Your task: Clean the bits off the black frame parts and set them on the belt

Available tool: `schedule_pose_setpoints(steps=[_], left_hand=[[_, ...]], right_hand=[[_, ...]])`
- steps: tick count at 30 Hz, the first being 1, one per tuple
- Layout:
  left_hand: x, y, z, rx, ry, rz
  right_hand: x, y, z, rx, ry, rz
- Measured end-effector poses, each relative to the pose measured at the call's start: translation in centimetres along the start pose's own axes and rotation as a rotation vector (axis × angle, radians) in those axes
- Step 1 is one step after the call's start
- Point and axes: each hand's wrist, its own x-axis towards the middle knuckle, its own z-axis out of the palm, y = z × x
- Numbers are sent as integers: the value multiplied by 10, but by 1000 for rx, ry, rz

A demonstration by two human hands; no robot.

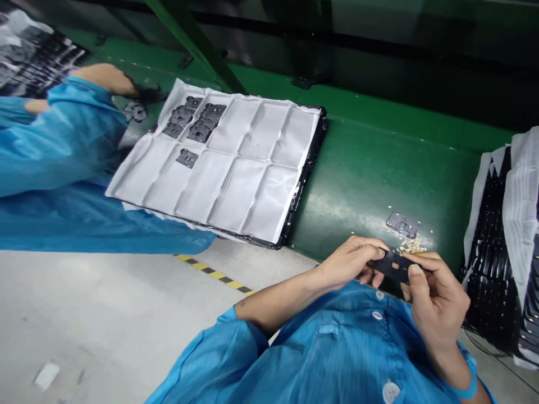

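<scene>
Between my two hands is a flat black plastic plate (393, 266) with cut-outs, held just off the bench's front edge. My left hand (357, 258) pinches its left end, and my right hand (438, 297) grips the right end with the thumb on top. Right behind it on the green bench lies a small heap of pale bits (411, 246), too small to name. A similar dark plate (403, 224) rests flat beyond the heap, with some of the bits on and around it.
Left of my hands sits a black tray covered by a white compartmented sheet (248, 193); several black parts (206, 122) lie in its left compartments. Sheet-lined trays (494, 252) are stacked at right. A co-worker's blue sleeve (80, 129) reaches in at left. A green post (197, 45) rises behind.
</scene>
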Motion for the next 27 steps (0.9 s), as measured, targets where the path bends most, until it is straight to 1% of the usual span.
schedule_pose_setpoints(steps=[4, 7, 10, 13, 17, 22, 27], left_hand=[[-1, 2, 3, -78, -50, -47], [-2, 2, 5, -105, -105, -56], [-3, 2, 5, -113, -125, -44], [-3, 1, 5, -106, -113, -37], [-2, 1, 5, -77, -81, -23], [-2, 1, 7, 13, 14, -15], [-2, 2, 7, 103, 37, -11]], right_hand=[[3, -2, 1, 152, 59, 142], [4, 0, -1, 261, 54, 254], [4, 2, -3, 312, 51, 309], [4, 2, -2, 323, 50, 312], [5, 0, -1, 298, 26, 279], [8, -8, 0, 202, 9, 212], [10, -13, -1, 156, 21, 193]])
